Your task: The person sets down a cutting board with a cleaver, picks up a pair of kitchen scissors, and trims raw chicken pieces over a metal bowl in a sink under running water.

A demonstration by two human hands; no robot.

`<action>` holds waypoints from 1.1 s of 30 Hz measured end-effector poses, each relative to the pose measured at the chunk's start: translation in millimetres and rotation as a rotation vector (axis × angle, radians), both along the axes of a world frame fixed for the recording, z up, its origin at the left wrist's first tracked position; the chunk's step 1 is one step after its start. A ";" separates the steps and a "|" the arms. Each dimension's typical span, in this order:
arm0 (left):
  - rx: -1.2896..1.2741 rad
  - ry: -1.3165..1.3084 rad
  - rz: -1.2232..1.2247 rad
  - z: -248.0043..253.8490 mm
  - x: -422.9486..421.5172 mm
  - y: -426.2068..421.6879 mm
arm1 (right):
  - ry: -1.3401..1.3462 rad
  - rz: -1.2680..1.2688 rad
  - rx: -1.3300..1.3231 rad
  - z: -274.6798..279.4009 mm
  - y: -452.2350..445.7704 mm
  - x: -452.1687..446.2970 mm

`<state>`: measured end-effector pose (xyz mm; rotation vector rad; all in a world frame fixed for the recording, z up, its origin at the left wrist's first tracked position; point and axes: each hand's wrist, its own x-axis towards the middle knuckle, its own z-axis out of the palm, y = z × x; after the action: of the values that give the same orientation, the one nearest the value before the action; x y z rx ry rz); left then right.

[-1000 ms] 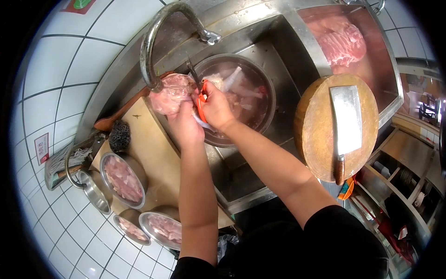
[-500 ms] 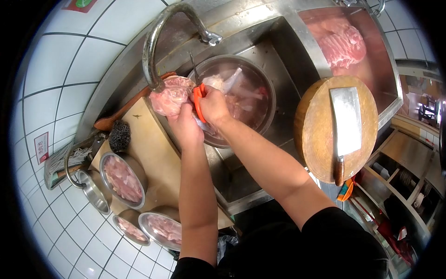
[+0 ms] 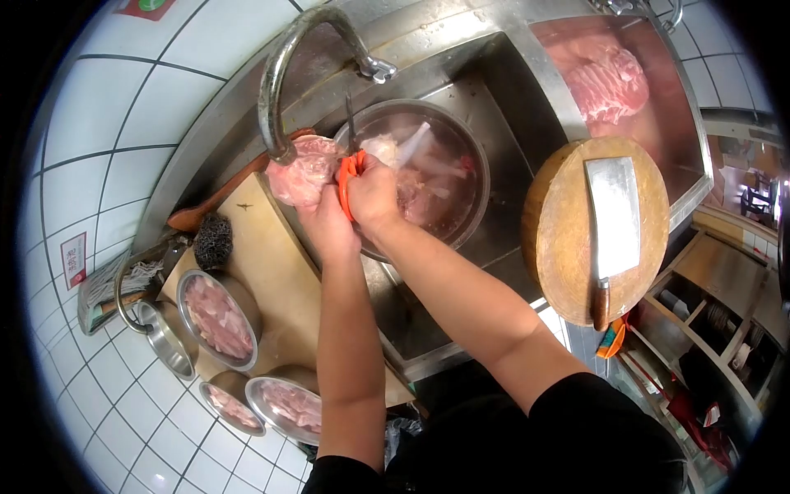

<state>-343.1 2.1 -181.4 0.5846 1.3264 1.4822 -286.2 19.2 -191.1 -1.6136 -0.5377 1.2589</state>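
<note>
My left hand (image 3: 327, 224) grips a pale pink piece of raw meat (image 3: 303, 173) at the left rim of a round metal basin. Close beside it, my right hand (image 3: 374, 193) is closed round the orange handles of a pair of scissors (image 3: 349, 183). Their dark blades point up and away, past the meat. The basin (image 3: 484, 189) sits in the steel sink and holds cloudy pinkish water with raw poultry pieces (image 3: 415, 148). How far the right fingers sit inside the handle loops is hidden.
A curved faucet (image 3: 271, 90) arches over the sink. To the right, a cleaver (image 3: 613, 218) lies on a round wooden chopping block (image 3: 559, 239). Meat (image 3: 609, 82) soaks in the second sink. Left are a board (image 3: 276, 288), a black scrubber (image 3: 213, 240) and metal bowls of meat (image 3: 218, 317).
Both hands stay at the meat. My right hand and the scissors have shifted slightly, and the handles look more closed together than before.
</note>
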 end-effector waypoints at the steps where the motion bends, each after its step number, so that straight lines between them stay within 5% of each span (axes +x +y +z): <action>1: 0.010 0.001 0.002 3.4 0.7 1.9 | 0.010 -0.018 0.002 -9.9 2.0 -5.3; 11: 0.024 0.027 -0.011 3.4 4.5 8.9 | 0.264 0.018 -0.154 -14.0 17.3 1.8; 13: 0.025 0.024 -0.023 5.0 4.6 8.2 | 0.157 -0.068 0.164 -73.7 6.2 -21.7; 15: 0.016 0.017 -0.036 4.2 3.9 7.7 | 0.151 -0.093 0.155 -63.2 3.9 -19.2; 17: -0.002 0.006 -0.048 0.5 2.0 6.9 | 0.245 -0.055 -0.182 32.4 8.0 11.6; 23: 0.015 -0.004 -0.021 0.3 4.1 7.6 | 0.158 -0.069 -0.159 22.3 7.7 7.5; 29: 0.045 0.036 -0.041 1.3 2.5 10.0 | 0.512 -0.161 -0.087 13.7 9.9 5.4; 33: 0.025 0.082 -0.030 8.7 7.5 6.9 | 0.513 -0.154 -0.150 18.0 13.0 7.1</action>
<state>-335.6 9.0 -172.7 0.6853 1.3582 1.4662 -279.1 32.3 -173.1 -1.3455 -0.0001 1.5498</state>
